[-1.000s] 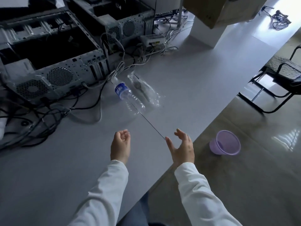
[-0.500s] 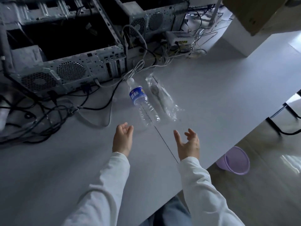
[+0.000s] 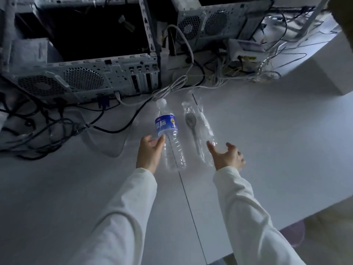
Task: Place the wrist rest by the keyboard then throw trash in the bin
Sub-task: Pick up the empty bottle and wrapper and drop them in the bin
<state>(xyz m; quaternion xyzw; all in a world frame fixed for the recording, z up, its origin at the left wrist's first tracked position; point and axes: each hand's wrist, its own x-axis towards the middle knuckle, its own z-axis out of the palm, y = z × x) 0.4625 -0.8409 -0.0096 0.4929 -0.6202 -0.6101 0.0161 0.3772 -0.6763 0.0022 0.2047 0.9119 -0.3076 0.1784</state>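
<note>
Both hands have advanced mid-frame: spread-open left hand reaches the clear blue-labelled plastic bottle; empty right hand nears the crinkled spoon wrapper (pinch its edge).

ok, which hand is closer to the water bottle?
Left. The left hand is open right beside the water bottle, fingertips at its label edge. The right hand is farther off, open beside the plastic spoon wrapper.
</note>
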